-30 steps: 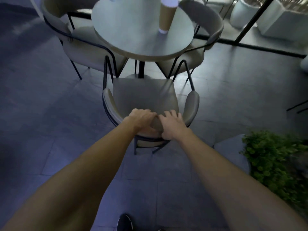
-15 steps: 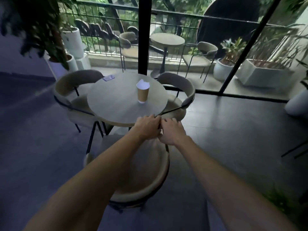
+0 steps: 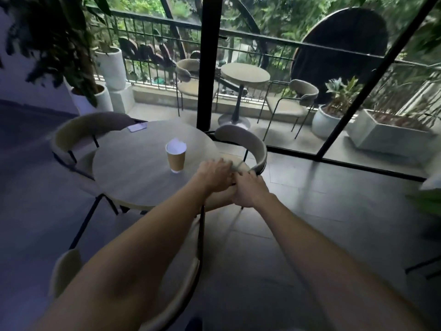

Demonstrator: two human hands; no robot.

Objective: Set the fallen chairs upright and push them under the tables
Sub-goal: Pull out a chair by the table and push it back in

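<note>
Beige upholstery and thin black metal tubing make up the near chair (image 3: 188, 278), which stands directly below you, partly hidden under your forearms, its front toward the round table (image 3: 133, 168). Your left hand (image 3: 216, 174) and right hand (image 3: 249, 188) sit side by side, touching, over the near right edge of the table. Both are curled downward, but motion blur and the angle leave you unable to tell whether either grip is clamped on anything or merely resting closed.

On the table stands a brown paper cup (image 3: 176, 155) with a white lid, upright, just left of your left hand. A small flat white item (image 3: 137, 127) lies at the far left edge of the table.

Two further chairs stand upright at this table: a left chair (image 3: 81, 137), its seat tucked partly under the top, and a right chair (image 3: 248, 146), its curved back just beyond your hands.

Beyond a black post (image 3: 206, 68), a balcony table (image 3: 244, 74) stands between two upright chairs, with potted plants (image 3: 338, 103) to the right.
</note>
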